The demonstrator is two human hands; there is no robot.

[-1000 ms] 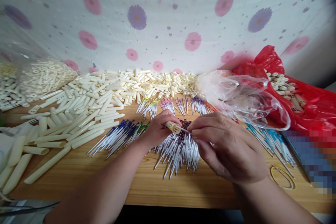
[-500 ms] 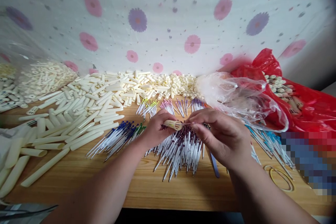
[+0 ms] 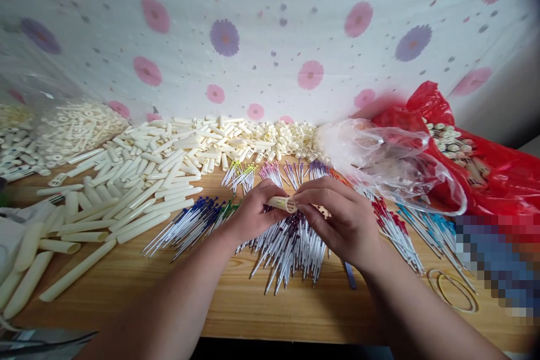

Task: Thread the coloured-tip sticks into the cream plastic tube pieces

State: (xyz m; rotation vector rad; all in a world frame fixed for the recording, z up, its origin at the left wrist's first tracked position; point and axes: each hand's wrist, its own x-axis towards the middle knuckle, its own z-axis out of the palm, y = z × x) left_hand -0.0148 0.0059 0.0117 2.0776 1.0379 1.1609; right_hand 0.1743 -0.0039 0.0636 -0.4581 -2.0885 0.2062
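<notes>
Left hand (image 3: 255,209) pinched slotted tube (image 3: 282,203); right hand (image 3: 341,215) nearly closed at its three-o'clock end, hold unclear; skewed push could've dislodged it.

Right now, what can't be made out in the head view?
In the head view:
Cream tube, one end: covered by the left hand.
Right hand, whether it pinches anything: its own fingers hide the grip.
Blue strip, upper end: behind the right hand.
Red bag: cut off by the right edge.
</notes>
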